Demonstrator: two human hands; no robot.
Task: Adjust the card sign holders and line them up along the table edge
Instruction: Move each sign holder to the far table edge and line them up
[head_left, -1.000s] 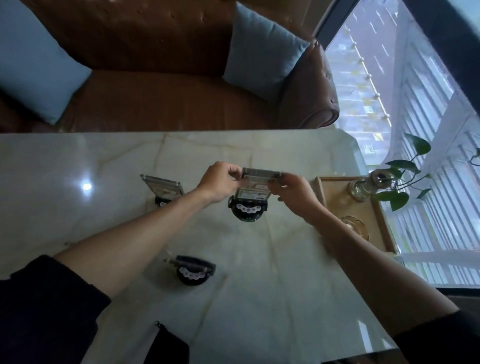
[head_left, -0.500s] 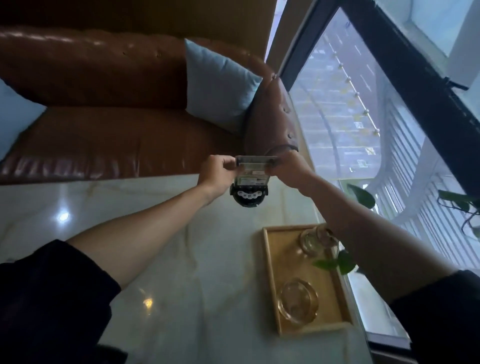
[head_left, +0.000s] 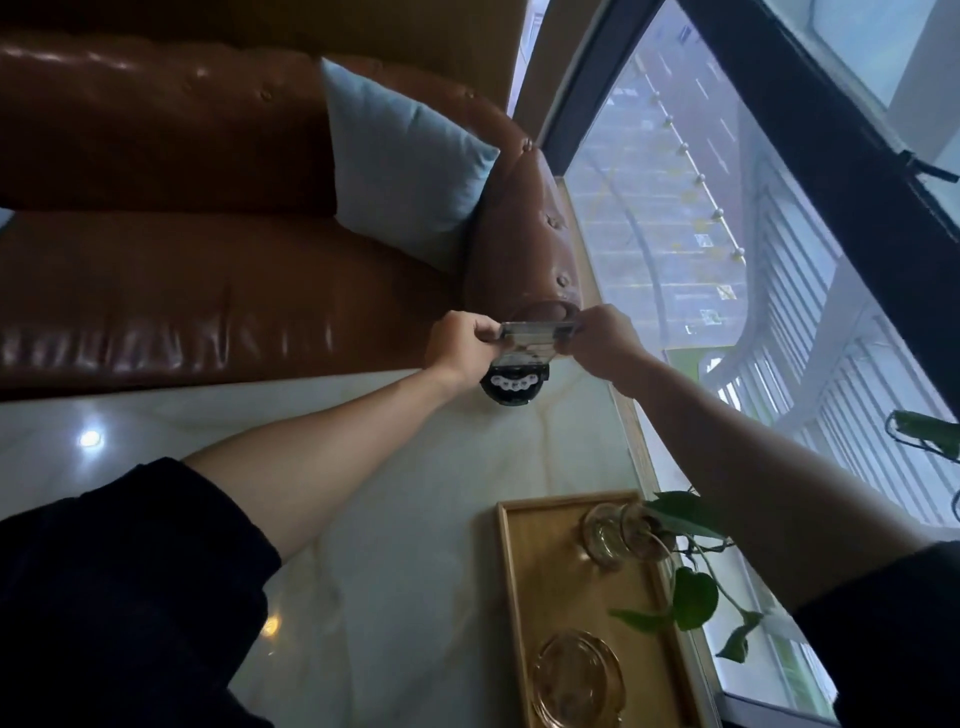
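1. At the far right corner of the table (head_left: 415, 519), one card sign holder (head_left: 524, 358) is gripped by both hands — its round black base (head_left: 511, 385) sits at or just above the marble near the far edge; contact cannot be confirmed.
2. Left hand (head_left: 457, 345): fingers closed on the left end of the clear card panel.
3. Right hand (head_left: 600, 338): fingers pinched shut on the panel's right end.
4. Panel appears roughly level and upright, square to the sofa (head_left: 208, 270) beyond.
5. Wooden tray (head_left: 511, 597) with a glass vase (head_left: 623, 532) stands nearer, well apart from the holder.
6. Progress, as a judgement: this holder looks to be in final adjustment at the edge — not yet released. No other holders are in view, so whether any line is formed cannot be assessed.
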